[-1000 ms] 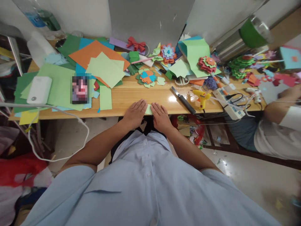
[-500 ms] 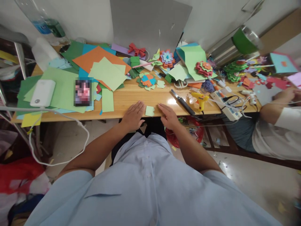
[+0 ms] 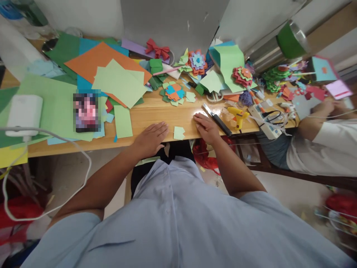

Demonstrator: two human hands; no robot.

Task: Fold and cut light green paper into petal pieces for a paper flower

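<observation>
My left hand (image 3: 151, 139) lies flat at the table's front edge, palm down, holding nothing. To its right is a small light green paper piece (image 3: 179, 133) with a notched side, touched by neither hand. My right hand (image 3: 206, 127) rests palm down on the other side of that piece, fingers stretched out. Close by its fingertips lies a black-handled utility knife (image 3: 219, 122). Behind the hands sits a layered paper flower (image 3: 174, 92) in orange, blue and green, with another light green notched piece (image 3: 190, 97) beside it.
Stacked coloured paper (image 3: 117, 83), a phone-like object with a blurred screen (image 3: 87, 112) and a white power bank (image 3: 24, 113) occupy the left. On the right are a yellow glue gun (image 3: 237, 115), a power strip (image 3: 264, 122) and a co-worker's arm (image 3: 314, 124). A red bag (image 3: 205, 154) hangs below.
My hands have moved farther apart: the left one leftward, the right one rightward towards the utility knife. The small green piece stays between them. The camera view has shifted slightly.
</observation>
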